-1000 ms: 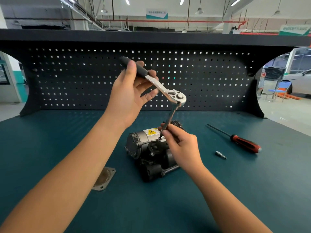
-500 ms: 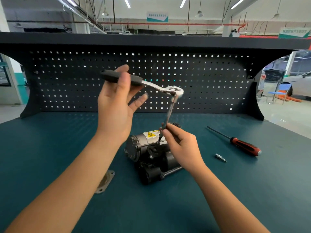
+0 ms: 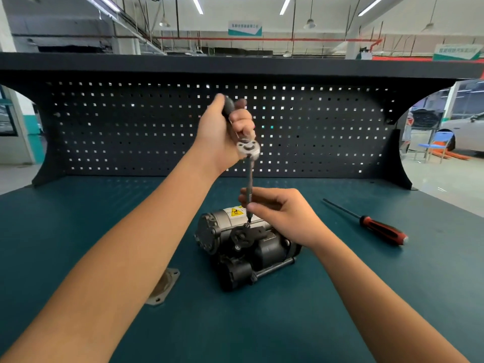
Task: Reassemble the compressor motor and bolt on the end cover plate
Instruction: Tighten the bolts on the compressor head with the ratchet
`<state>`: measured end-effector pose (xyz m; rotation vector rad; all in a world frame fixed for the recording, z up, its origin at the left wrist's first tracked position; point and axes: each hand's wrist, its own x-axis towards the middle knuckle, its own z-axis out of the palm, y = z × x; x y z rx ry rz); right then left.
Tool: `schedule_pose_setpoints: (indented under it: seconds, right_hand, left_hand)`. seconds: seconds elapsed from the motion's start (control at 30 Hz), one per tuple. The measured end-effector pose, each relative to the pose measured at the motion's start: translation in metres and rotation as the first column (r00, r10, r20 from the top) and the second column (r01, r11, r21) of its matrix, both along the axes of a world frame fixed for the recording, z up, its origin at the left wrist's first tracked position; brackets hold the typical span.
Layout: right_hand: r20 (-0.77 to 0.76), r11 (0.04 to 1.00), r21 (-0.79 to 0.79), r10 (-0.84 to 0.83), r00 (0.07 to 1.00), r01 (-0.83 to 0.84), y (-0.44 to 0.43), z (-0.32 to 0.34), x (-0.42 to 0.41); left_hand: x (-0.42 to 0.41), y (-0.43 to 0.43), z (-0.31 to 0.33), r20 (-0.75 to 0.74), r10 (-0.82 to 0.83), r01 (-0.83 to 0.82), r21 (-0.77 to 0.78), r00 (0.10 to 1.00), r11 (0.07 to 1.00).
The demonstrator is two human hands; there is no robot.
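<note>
Ratchet [image 3: 248,149], earlier leftward, now upright, blurred, fisted by left hand [image 3: 220,134]; extension [image 3: 250,176] pinched by right hand [image 3: 288,218].

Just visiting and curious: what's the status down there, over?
Left hand grips ratchet handle. Right hand pinches extension bar, tip on compressor motor. Cover plate loose beside it.

Your compressor motor [image 3: 243,247] sits mid-bench [image 3: 78,218], with the pegboard [image 3: 157,127] standing along the back edge behind it. The cover plate [image 3: 163,286] lies flat to the motor's left, a bit nearer you, partly under your left forearm. The screwdriver [image 3: 377,226] lies well off to the right. The ratchet [image 3: 248,149] in your left hand [image 3: 222,132] is straight above the motor, and its extension bar [image 3: 250,179] runs down to the motor's top, with your right hand [image 3: 285,216] at the lower end.
</note>
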<state>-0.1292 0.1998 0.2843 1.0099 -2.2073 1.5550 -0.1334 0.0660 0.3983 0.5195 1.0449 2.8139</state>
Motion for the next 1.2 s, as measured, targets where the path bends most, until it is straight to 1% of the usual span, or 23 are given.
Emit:
schedule_pose_setpoints:
  seconds: [0.07,0.13,0.2,0.27,0.33,0.43,0.5,0.53,0.6,0.67,0.73,0.77,0.8,0.87,0.93,0.97,1.03,1.07,1.1,1.13,1.2]
  right_hand:
    - [-0.02,0.999,0.049,-0.004,1.0,0.005,-0.004,0.003,0.001]
    - [-0.055,0.997,0.071,-0.014,0.998,0.018,-0.008,0.004,0.002]
    - [-0.141,0.995,0.08,-0.054,0.989,0.065,-0.012,0.002,0.002]
    - [-0.231,0.991,0.058,-0.1,0.968,0.117,-0.015,-0.003,0.003]
    - [-0.262,0.992,0.003,-0.122,0.957,0.127,-0.016,-0.008,0.003]
    - [-0.214,0.991,-0.052,-0.13,0.968,0.121,-0.017,-0.012,0.002]
    - [-0.143,0.988,-0.108,-0.123,0.982,0.108,-0.016,-0.014,0.002]
    - [-0.104,0.985,-0.138,-0.115,0.988,0.1,-0.016,-0.015,0.003]
    - [-0.042,0.975,-0.201,-0.106,0.993,0.096,-0.016,-0.016,0.004]
    - [0.008,0.961,-0.258,-0.097,0.995,0.096,-0.016,-0.017,0.004]
    - [0.035,0.95,-0.294,-0.1,0.994,0.106,-0.015,-0.017,0.004]
    - [0.05,0.945,-0.305,-0.105,0.993,0.115,-0.014,-0.017,0.004]
    - [0.069,0.939,-0.32,-0.111,0.991,0.127,-0.013,-0.017,0.003]
    - [0.134,0.915,-0.368,-0.123,0.983,0.165,-0.012,-0.019,0.001]
    - [0.189,0.891,-0.408,-0.132,0.973,0.2,-0.012,-0.022,-0.001]
    - [0.193,0.885,-0.417,-0.135,0.972,0.206,-0.012,-0.023,-0.001]
    - [0.162,0.889,-0.416,-0.136,0.977,0.193,-0.012,-0.024,0.0]
    - [0.14,0.897,-0.403,-0.136,0.981,0.182,-0.011,-0.023,0.0]
    - [0.12,0.91,-0.379,-0.134,0.984,0.17,-0.01,-0.023,0.001]
    - [0.103,0.926,-0.345,-0.128,0.986,0.156,-0.008,-0.022,0.002]
    - [0.1,0.962,-0.253,-0.081,0.992,0.104,-0.004,-0.02,0.004]
  left_hand:
    - [-0.001,0.001,0.005,0.016,-0.131,0.132,-0.14,0.991,0.981]
    - [0.0,0.0,0.008,0.019,-0.178,0.176,-0.26,0.984,0.949]
    - [0.002,-0.004,0.009,0.012,-0.178,0.173,-0.305,0.984,0.937]
    - [0.005,-0.008,0.007,0.002,-0.128,0.124,-0.274,0.992,0.954]
    - [0.006,-0.009,0.005,0.01,-0.04,0.042,-0.202,0.999,0.979]
    - [0.005,-0.002,0.006,0.048,0.106,-0.101,-0.106,0.993,0.989]
    - [0.005,0.006,0.006,0.07,0.154,-0.15,-0.063,0.986,0.987]
    - [0.006,0.011,0.005,0.086,0.141,-0.139,-0.033,0.986,0.99]
    - [0.007,0.019,0.002,0.109,0.058,-0.063,0.045,0.992,0.997]
    - [0.009,0.026,-0.003,0.095,-0.017,0.008,0.093,0.995,0.996]
    - [0.009,0.03,-0.009,0.035,-0.031,0.029,0.049,0.999,0.998]
    - [0.01,0.031,-0.011,-0.003,-0.009,0.009,0.008,1.0,1.0]
    - [0.011,0.032,-0.013,-0.051,0.034,-0.036,-0.03,0.998,0.999]
    - [0.015,0.03,-0.019,-0.176,0.166,-0.185,-0.1,0.97,0.978]
    - [0.024,0.024,-0.027,-0.341,0.279,-0.353,-0.178,0.898,0.919]
    - [0.029,0.021,-0.031,-0.43,0.299,-0.415,-0.206,0.852,0.886]
    - [0.038,0.013,-0.038,-0.583,0.276,-0.489,-0.243,0.764,0.838]
    - [0.041,0.009,-0.04,-0.625,0.253,-0.503,-0.26,0.739,0.824]
    - [0.042,0.007,-0.04,-0.636,0.234,-0.499,-0.274,0.736,0.822]
    - [0.043,0.004,-0.04,-0.62,0.22,-0.476,-0.282,0.753,0.833]
    - [0.039,0.003,-0.04,-0.548,0.196,-0.399,-0.279,0.813,0.873]
